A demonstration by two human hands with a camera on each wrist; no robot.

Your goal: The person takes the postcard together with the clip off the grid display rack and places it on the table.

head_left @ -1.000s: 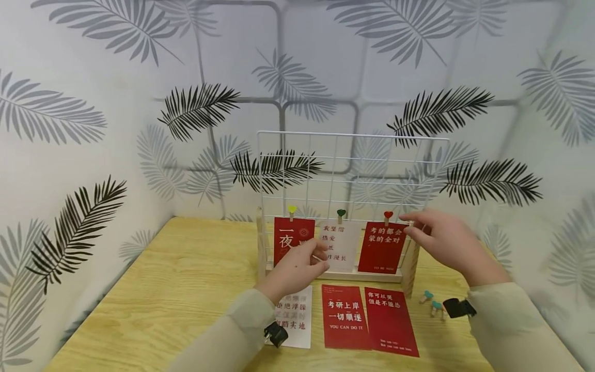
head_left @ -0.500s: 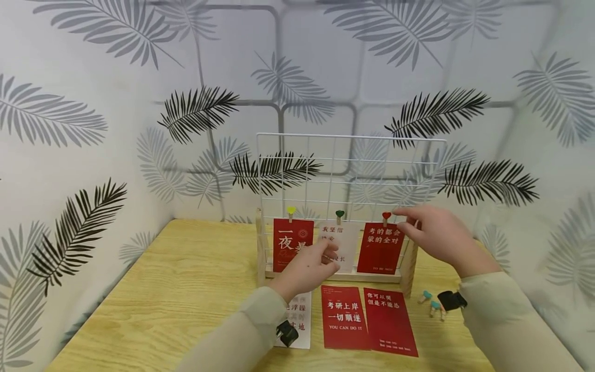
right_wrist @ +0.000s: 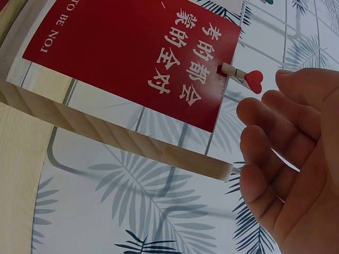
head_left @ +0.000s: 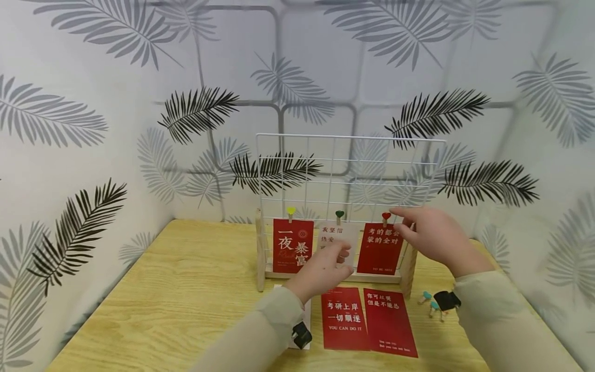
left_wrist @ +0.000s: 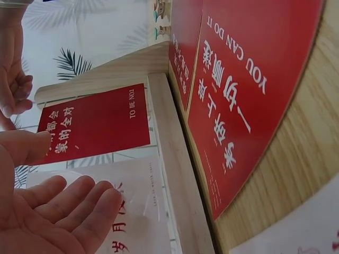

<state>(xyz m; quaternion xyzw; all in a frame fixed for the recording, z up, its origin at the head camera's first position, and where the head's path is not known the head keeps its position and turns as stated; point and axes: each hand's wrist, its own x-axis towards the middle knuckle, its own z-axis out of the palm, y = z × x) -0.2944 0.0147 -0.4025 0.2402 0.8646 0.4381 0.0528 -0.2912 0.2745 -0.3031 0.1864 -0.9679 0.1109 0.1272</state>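
My right hand [head_left: 432, 235] is beside the red heart clothespin [right_wrist: 241, 76], its fingers loosely bent and a small gap between fingertips and heart. That clothespin holds a red card [head_left: 380, 249] on the white wire grid [head_left: 344, 170]. My left hand [head_left: 323, 268] hovers in front of the white card [left_wrist: 140, 196] hanging in the middle, fingers relaxed and holding nothing. A green heart clothespin [head_left: 340, 215] tops this white card. On the left hangs another red card [head_left: 293, 243] under a yellow heart clothespin [head_left: 291, 212].
Two red cards [head_left: 344, 323] lie side by side on the wooden table [head_left: 186, 289], with a white card [head_left: 305, 320] partly under my left forearm. Several teal heart clothespins [head_left: 425, 296] lie at the right. The grid stands in a wooden base [left_wrist: 175, 153] before a leaf-patterned wall.
My left hand has moved right, from before the left red card to before the middle white one. My right hand has shifted slightly left, closer to the red heart clothespin.
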